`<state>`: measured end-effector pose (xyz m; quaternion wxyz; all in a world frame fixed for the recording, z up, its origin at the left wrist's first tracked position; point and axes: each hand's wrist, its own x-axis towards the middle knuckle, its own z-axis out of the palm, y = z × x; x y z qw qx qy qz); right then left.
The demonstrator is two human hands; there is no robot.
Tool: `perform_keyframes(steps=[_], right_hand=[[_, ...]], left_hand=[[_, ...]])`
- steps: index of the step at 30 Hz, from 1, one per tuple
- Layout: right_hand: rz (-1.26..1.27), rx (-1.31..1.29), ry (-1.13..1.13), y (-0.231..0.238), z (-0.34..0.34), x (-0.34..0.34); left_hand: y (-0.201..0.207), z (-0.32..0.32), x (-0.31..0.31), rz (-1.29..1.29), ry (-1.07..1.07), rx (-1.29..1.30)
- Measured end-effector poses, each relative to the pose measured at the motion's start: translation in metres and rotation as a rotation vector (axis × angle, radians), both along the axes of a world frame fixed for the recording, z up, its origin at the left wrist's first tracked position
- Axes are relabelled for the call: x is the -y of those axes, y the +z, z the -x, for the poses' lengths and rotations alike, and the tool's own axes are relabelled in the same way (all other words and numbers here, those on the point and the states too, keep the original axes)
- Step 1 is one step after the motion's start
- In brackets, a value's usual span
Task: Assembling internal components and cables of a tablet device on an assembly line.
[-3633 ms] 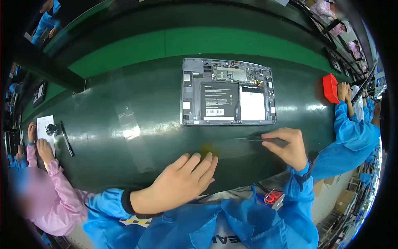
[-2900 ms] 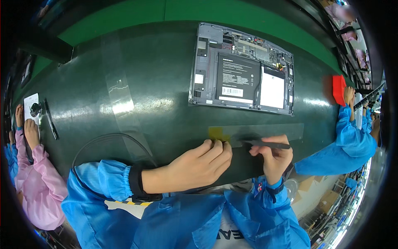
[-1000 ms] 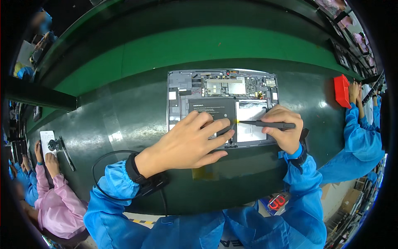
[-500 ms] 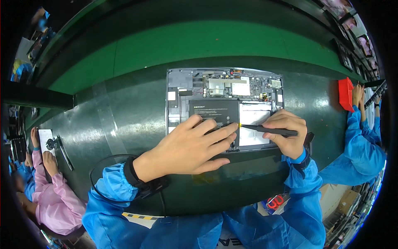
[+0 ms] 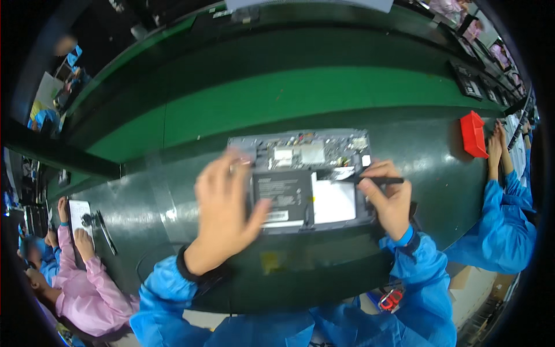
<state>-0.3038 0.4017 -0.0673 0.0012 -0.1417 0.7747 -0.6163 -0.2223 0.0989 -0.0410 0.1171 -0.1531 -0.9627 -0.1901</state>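
An opened laptop base [image 5: 364,217] lies on the dark bench, its circuit board [image 5: 313,154] along the far side. A black battery [image 5: 281,196] fills the near middle, with a white rectangular panel [image 5: 334,203] right of it and a small yellow mark at their border. My right hand [image 5: 393,199] grips black tweezers [image 5: 384,180] at the laptop's right side; their tip points left, near a shiny strip [image 5: 342,172] above the panel. My left hand [image 5: 222,202], blurred, hovers at the laptop's left edge with fingers apart and nothing visible in them.
A red bin [image 5: 474,135] stands at the right, beside a co-worker's hands [image 5: 495,144]. At the left, a person in pink sits by a white sheet [image 5: 80,214] and a dark slim tool [image 5: 106,232]. Red-handled scissors [image 5: 391,299] lie below the bench's near edge. A raised green ledge [image 5: 231,92] runs behind.
My left hand has lifted off the battery and moved left. My right hand has shifted the tweezers' tip away from the yellow mark, farther up the panel. The view has tilted up.
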Motion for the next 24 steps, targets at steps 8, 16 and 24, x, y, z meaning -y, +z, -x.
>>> perform_keyframes(steps=[8,16,24], right_hand=[[0.229,0.087,0.072,-0.008,-0.015,0.019],[0.197,-0.124,-0.113,-0.023,-0.017,0.009],[0.172,-0.108,-0.004,-0.008,-0.010,0.025]], left_hand=[[-0.048,-0.043,0.034,-0.963,0.275,0.263],[-0.087,0.092,0.034,-1.469,0.247,0.133],[-0.112,0.279,0.113,-0.629,0.786,-0.463]])
